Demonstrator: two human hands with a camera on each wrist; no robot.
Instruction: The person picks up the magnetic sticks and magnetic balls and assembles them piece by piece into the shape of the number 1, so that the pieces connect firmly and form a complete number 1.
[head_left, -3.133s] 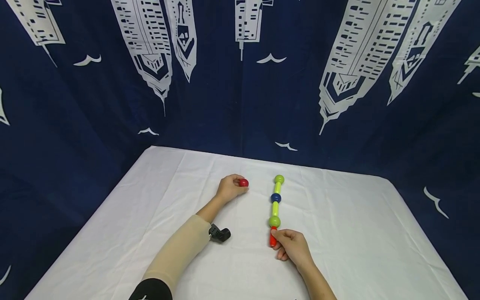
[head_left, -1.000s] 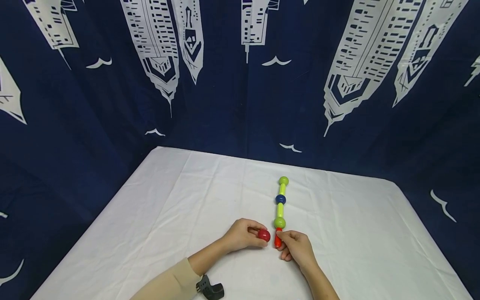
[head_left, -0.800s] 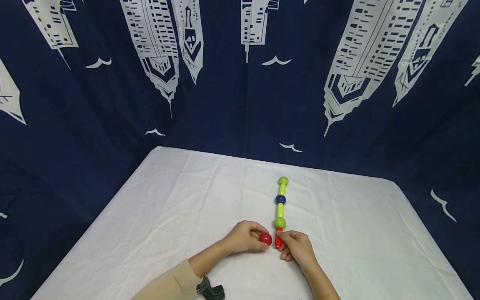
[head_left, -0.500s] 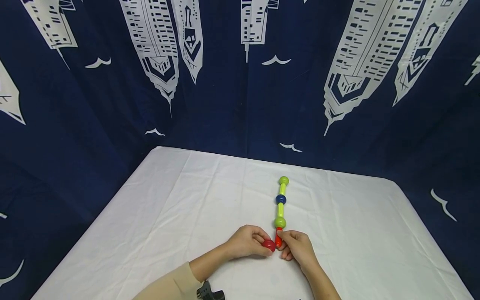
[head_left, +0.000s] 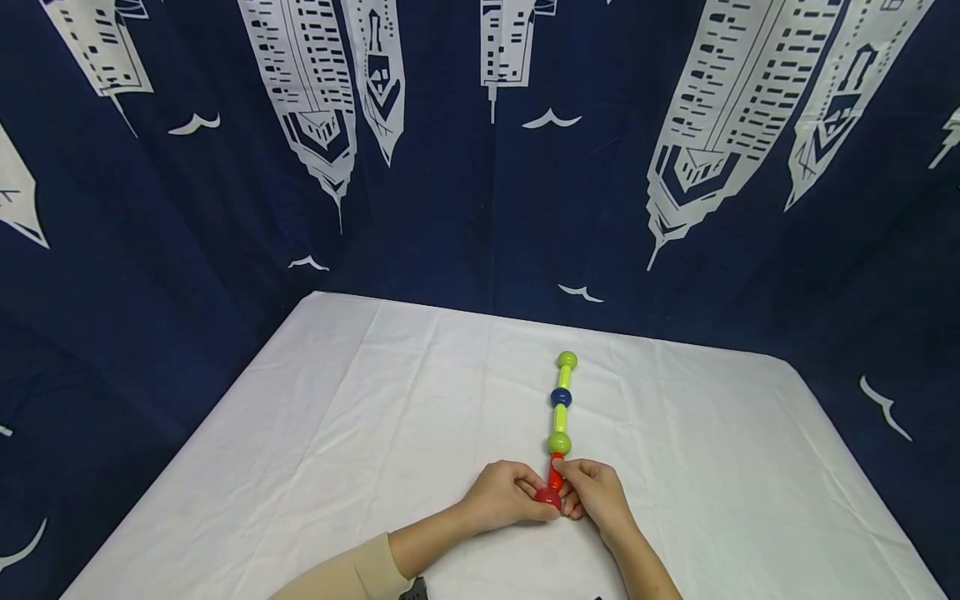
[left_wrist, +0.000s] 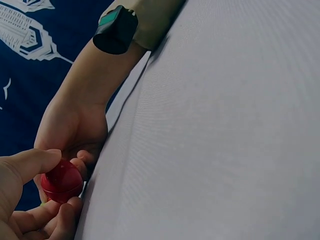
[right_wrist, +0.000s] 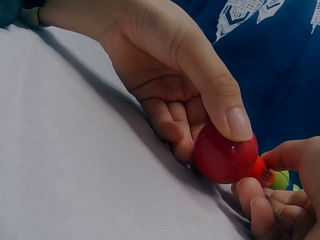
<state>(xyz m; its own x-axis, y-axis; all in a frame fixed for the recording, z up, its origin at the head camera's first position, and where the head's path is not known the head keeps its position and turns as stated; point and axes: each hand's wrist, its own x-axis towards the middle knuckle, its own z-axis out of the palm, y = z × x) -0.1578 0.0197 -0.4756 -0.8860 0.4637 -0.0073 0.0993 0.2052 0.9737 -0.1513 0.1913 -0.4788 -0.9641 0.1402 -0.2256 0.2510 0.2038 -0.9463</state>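
Observation:
My left hand holds a shiny red ball between thumb and fingers, against the near end of a red rod. That rod is pinched by my right hand between thumb and forefinger. Beyond it a straight chain runs away from me: a green ball, a yellow-green rod, a dark blue ball, another yellow-green rod and a small green ball. The right wrist view shows the red ball meeting the red rod's end, my left thumb over it.
A white cloth covers the table under the chain and both hands. Behind its far edge hangs a dark blue curtain printed with white buildings and birds. A black wrist device sits on the right forearm.
My left hand has brought the red ball from the far left of the chain toward me and rightward, up to the red rod's near end. My right hand has kept its pinch on the rod.

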